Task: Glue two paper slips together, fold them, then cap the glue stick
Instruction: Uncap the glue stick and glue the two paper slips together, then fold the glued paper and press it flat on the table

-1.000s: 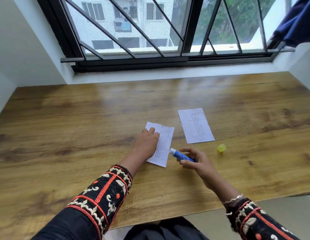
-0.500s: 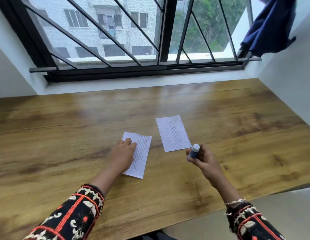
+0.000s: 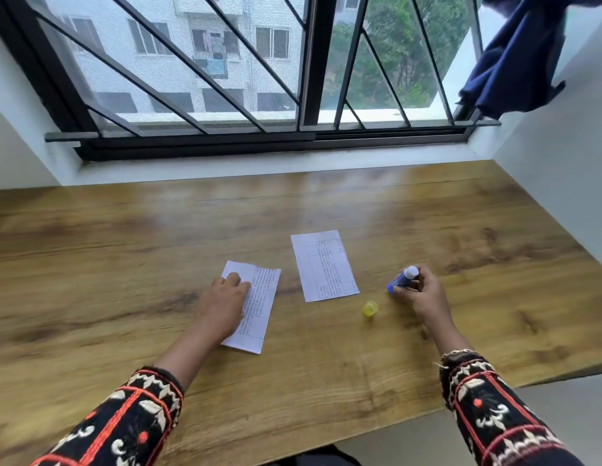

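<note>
Two printed white paper slips lie flat on the wooden table [image 3: 124,257]. My left hand [image 3: 225,304] presses flat on the left half of the nearer slip [image 3: 261,307]. The second slip [image 3: 323,265] lies apart, up and to the right, untouched. My right hand [image 3: 424,297] holds the blue glue stick [image 3: 402,279] uncapped, its white tip pointing up and away, to the right of both slips. The small yellow cap [image 3: 370,308] lies on the table between the second slip and my right hand.
A barred window [image 3: 259,79] and white sill run along the table's far edge. A white wall [image 3: 561,183] closes the right side, with a dark blue cloth [image 3: 521,52] hanging at the top right. The table's near edge [image 3: 427,412] runs diagonally at bottom right.
My right hand has carried the glue stick from the nearer slip's edge to the right, past the second slip, with the tip now raised. My left hand stays on the slip. The camera view shifted.
</note>
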`<state>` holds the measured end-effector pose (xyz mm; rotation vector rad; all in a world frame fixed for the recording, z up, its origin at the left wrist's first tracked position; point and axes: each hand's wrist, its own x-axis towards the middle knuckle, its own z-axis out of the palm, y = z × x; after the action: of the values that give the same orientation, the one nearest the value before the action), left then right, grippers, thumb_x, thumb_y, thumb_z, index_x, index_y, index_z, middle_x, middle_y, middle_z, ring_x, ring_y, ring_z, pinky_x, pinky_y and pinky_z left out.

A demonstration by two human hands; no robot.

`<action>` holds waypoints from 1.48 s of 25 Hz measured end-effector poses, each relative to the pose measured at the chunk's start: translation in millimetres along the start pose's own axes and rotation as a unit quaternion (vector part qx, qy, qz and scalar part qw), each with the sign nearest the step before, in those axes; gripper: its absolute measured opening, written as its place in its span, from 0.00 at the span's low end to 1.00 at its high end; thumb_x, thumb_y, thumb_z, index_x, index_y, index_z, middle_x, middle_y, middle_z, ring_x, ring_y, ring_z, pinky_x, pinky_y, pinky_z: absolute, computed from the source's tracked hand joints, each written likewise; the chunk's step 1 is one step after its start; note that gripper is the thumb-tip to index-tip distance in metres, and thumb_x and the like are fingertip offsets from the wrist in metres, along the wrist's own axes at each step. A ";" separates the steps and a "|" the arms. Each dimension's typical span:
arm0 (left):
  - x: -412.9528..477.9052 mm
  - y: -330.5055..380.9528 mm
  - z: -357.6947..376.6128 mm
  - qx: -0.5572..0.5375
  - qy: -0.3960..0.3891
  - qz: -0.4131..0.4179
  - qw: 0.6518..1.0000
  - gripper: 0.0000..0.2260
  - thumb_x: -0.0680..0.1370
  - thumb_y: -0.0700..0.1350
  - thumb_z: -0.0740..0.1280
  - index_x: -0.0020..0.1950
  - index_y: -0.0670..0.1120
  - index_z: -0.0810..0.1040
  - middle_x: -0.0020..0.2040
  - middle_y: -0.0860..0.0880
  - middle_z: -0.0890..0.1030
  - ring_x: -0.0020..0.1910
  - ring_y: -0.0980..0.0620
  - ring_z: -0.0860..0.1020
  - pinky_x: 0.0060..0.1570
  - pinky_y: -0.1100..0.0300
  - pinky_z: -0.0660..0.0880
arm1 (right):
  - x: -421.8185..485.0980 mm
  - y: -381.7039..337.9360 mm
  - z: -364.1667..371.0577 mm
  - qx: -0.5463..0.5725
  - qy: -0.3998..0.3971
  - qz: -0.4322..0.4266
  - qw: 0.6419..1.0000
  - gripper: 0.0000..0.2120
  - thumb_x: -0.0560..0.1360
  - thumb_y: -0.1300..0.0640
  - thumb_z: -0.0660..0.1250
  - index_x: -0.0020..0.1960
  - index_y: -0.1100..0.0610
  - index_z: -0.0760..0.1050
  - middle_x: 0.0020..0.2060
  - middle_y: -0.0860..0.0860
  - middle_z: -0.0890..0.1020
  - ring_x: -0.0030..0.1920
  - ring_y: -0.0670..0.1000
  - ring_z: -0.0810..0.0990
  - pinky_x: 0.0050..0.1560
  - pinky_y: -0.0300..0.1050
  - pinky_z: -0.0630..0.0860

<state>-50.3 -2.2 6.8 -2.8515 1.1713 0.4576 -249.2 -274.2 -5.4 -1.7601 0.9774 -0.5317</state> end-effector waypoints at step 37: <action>-1.1 -6.2 6.7 -0.025 0.024 0.011 0.999 0.20 0.77 0.43 0.63 0.68 0.48 0.65 0.68 0.48 0.66 0.65 0.47 0.66 0.55 0.54 0.71 | -28.5 -62.5 145.8 -0.394 -0.094 -0.131 0.905 0.17 0.74 0.53 0.63 0.56 0.65 0.71 0.57 0.59 0.74 0.57 0.60 0.73 0.53 0.50 0.72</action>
<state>-48.5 3.9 0.1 -2.9109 1.2179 0.4277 -136.1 -159.4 -2.8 -2.6378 0.8783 -0.1050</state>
